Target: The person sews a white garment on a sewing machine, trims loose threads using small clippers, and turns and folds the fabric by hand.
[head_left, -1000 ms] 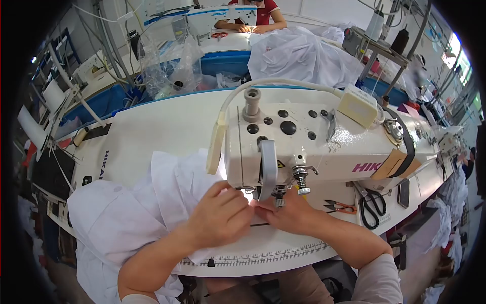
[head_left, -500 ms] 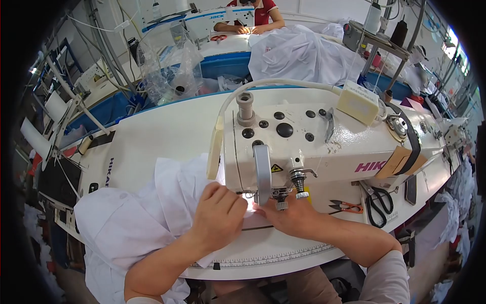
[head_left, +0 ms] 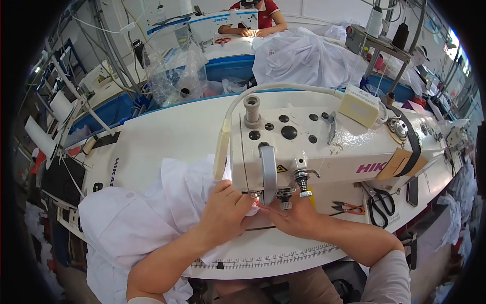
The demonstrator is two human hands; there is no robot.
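Note:
A white sewing machine (head_left: 324, 152) stands on the worktable, its lit needle area at the head's lower left. Just left of the needle, my left hand (head_left: 225, 210) has its fingers bent and closed on the edge of a white cloth (head_left: 136, 215). The cloth lies bunched over the table's left part and hangs off the front edge. My right hand (head_left: 291, 215) is right of the needle, partly behind the tension knobs, its fingertips near the cloth edge; whether they grip it is hidden.
Orange-handled snips (head_left: 348, 207), black scissors (head_left: 379, 205) and a phone (head_left: 412, 191) lie at the right. A ruler strip (head_left: 283, 255) runs along the front edge. Behind, another person (head_left: 266, 19) works at a second machine beside piled white cloth (head_left: 306, 55).
My left hand's fingers have drawn closer to the needle, and a small fold of cloth now shows between both hands. The view has shifted slightly.

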